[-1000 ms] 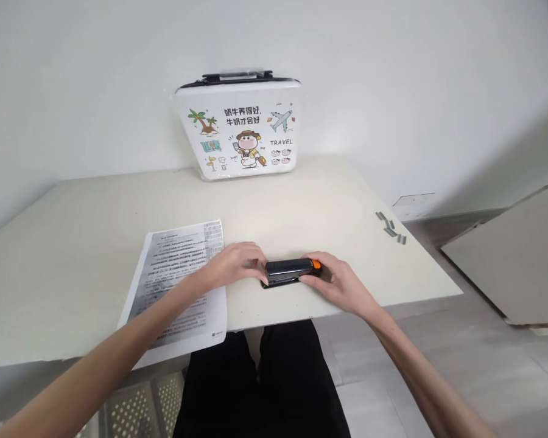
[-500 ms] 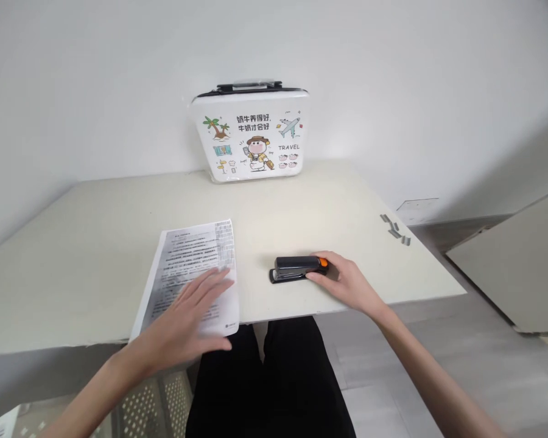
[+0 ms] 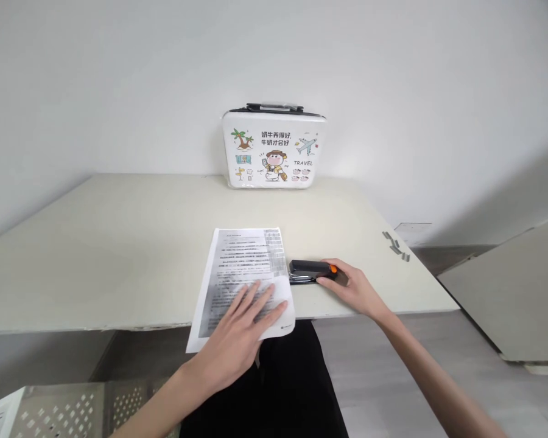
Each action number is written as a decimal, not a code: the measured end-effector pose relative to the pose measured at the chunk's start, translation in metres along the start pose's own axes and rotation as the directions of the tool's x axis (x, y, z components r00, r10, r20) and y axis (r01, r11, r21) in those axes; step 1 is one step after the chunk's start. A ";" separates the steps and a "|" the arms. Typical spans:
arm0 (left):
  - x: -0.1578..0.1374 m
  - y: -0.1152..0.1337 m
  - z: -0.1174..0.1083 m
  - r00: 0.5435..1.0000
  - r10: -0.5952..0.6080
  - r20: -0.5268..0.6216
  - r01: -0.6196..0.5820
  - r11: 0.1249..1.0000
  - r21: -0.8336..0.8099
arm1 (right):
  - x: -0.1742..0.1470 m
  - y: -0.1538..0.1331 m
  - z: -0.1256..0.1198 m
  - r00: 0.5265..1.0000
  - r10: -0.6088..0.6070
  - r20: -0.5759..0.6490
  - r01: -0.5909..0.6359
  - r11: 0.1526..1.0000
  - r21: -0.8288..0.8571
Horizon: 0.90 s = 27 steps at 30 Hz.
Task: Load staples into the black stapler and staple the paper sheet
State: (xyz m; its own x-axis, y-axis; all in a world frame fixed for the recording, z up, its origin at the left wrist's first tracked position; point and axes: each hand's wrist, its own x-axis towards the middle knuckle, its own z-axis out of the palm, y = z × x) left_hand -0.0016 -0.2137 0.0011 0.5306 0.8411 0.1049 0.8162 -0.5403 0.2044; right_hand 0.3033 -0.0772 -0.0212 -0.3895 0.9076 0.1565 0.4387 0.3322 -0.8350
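Printed sheets of paper (image 3: 242,258) lie at the table's front, their lower edge hanging over it. My left hand (image 3: 244,322) rests flat on the lower part of the paper, fingers spread. To the right, a black stapler (image 3: 311,267) with an orange end lies on its base, its front end at the paper's right edge. Whether the paper sits inside the stapler's mouth or only beside it, I cannot tell. My right hand (image 3: 354,286) grips the stapler's rear end between thumb and fingers.
A white case (image 3: 274,149) with cartoon prints stands against the wall at the back of the pale table (image 3: 119,243). Several strips of staples (image 3: 396,246) lie near the table's right edge. Below left is a perforated plastic basket (image 3: 59,413).
My left hand has slid the paper rightwards, up to the front of the stapler. My right hand keeps its hold on the stapler. The camera view has shifted.
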 end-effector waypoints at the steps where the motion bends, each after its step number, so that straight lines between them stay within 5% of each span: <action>1: 0.002 0.003 0.002 1.000 0.007 0.003 -0.007 1.000 -0.011 | 0.000 -0.002 -0.002 1.000 -0.002 0.011 0.002 1.000 -0.013; 8: 0.013 -0.007 -0.008 0.999 0.012 0.052 -0.003 0.985 -0.175 | 0.014 -0.035 -0.015 0.995 0.041 0.086 -0.032 0.994 -0.104; 12: 0.044 -0.043 -0.017 0.998 -0.057 0.015 0.059 0.983 -0.176 | 0.036 -0.062 0.003 0.998 0.032 0.054 -0.020 0.978 -0.209; 17: 0.087 -0.073 -0.003 0.998 0.028 0.061 -0.019 0.988 -0.152 | 0.059 -0.080 0.031 0.992 -0.005 0.123 0.044 0.949 -0.314; 27: 0.095 -0.056 0.011 0.999 0.029 0.039 -0.021 0.982 -0.187 | 0.062 -0.081 0.036 0.990 0.065 0.124 -0.018 0.937 -0.348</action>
State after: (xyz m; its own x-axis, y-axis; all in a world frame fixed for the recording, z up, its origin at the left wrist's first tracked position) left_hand 0.0054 -0.1034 -0.0112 0.5623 0.8237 0.0725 0.7479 -0.5441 0.3802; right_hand 0.2140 -0.0569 0.0375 -0.4577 0.8884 0.0346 0.7001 0.3842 -0.6019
